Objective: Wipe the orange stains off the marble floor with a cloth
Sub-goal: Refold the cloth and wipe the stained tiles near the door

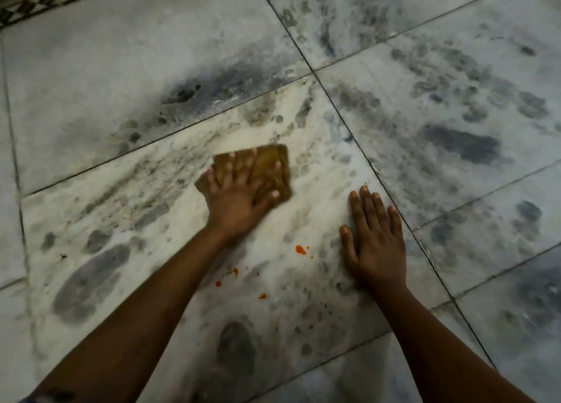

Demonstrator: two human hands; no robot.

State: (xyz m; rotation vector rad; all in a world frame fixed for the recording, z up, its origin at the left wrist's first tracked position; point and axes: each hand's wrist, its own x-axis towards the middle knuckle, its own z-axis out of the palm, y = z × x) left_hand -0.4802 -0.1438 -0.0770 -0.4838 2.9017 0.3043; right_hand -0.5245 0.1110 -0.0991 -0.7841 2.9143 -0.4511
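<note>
Fingers of left hand spread flat on cloth, right hand flat on floor

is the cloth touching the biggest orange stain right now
Apart. The head view shows bare marble between the cloth, pressed flat under the left hand, and the biggest orange stain nearer the camera.

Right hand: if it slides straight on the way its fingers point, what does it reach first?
The right hand lies flat on the floor tile, fingers pointing up the picture. Just ahead is bare marble, then the dark tile joint. The cloth lies off to its left, out of that line.
</note>
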